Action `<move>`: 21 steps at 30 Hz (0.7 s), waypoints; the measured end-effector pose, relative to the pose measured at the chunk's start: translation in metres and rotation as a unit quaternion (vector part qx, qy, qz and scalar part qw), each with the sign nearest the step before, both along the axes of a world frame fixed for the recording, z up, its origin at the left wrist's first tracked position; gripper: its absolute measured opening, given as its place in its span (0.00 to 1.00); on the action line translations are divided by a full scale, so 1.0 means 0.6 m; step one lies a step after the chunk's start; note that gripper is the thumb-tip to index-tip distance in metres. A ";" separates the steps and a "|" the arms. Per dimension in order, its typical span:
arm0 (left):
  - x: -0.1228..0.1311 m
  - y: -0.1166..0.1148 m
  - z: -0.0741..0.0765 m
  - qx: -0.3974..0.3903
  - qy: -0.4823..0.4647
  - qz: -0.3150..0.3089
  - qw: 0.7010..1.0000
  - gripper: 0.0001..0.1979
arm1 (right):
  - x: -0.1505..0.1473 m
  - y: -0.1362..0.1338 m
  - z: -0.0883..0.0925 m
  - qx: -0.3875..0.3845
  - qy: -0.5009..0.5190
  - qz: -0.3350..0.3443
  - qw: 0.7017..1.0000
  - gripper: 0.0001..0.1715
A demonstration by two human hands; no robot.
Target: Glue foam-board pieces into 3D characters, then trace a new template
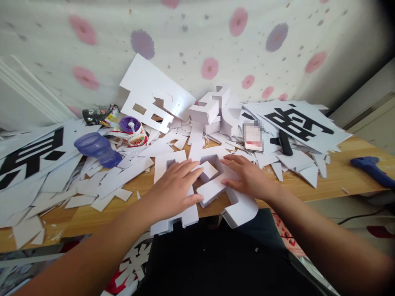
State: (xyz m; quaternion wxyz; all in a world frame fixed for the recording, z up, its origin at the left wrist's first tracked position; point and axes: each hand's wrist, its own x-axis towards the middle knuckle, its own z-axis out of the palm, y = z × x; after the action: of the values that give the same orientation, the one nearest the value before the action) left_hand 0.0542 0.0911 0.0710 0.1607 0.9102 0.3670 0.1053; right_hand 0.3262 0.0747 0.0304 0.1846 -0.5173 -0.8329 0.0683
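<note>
A large white foam-board cut-out shape (212, 190) with raised side walls lies at the near edge of the wooden table (327, 181), partly overhanging it. My left hand (174, 189) lies flat on its left part, fingers spread and stretched out. My right hand (248, 174) rests flat on its right part, fingers extended toward the middle. Neither hand grips anything. A small white square piece (207, 169) sits between my fingertips.
White offcuts (101, 185) litter the table. A purple cup (98, 149) lies on its side at left beside a printed tub with a purple lid (133, 130). Sheets with black characters (298, 123) lie right and left. A blue glue gun (372, 168) is far right.
</note>
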 end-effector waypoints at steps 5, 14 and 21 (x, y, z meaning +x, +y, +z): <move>0.050 0.023 -0.013 -0.047 0.056 -0.062 0.995 0.35 | 0.010 -0.003 -0.017 -0.009 -0.016 -0.023 1.000 0.40; 0.060 0.025 -0.027 -0.031 0.068 -0.071 0.995 0.36 | 0.016 -0.005 -0.031 0.000 0.003 -0.007 1.000 0.39; 0.066 0.028 -0.022 -0.043 0.096 -0.070 0.992 0.39 | 0.019 -0.004 -0.033 0.014 0.003 0.022 1.000 0.40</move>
State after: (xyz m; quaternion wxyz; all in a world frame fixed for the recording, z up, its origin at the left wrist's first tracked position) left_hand 0.0940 0.1080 0.0580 0.1710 0.9316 0.3206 -0.0100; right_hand 0.3373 0.0724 0.0105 0.1931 -0.4961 -0.8442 0.0624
